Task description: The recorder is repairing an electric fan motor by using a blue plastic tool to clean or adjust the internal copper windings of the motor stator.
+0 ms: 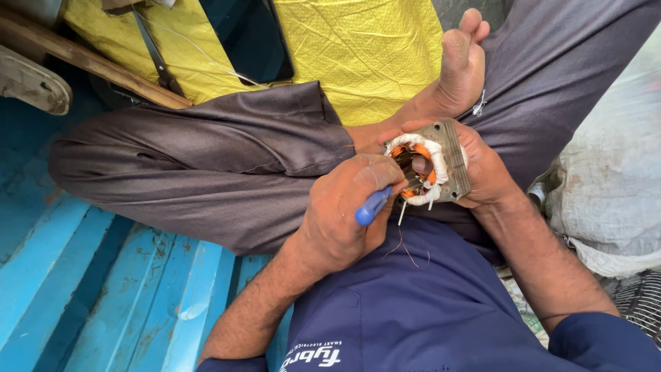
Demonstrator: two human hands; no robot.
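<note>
- Head view, and it's close work just right of centre: the left hand (344, 207) is fisted tight around a blue-handled tool (372, 206), tip buried in the windings.
- Right hand (485, 169) cups the motor stator (430, 165) from behind, fingers wrapped round its grey metal frame.
- White lacing and orange copper coils ring the stator's bore.
- Beneath sit crossed legs in grey trousers (206, 158), a bare foot (458, 65) at upper right.
- Yellow sack (358, 48) up top, blue boards (103, 296) lower left.

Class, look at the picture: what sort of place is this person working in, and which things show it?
Probably an informal repair spot on the floor, not a bench. The person sits cross-legged on blue boards, left hand gripping a blue-handled tool, right hand holding a motor stator.
</note>
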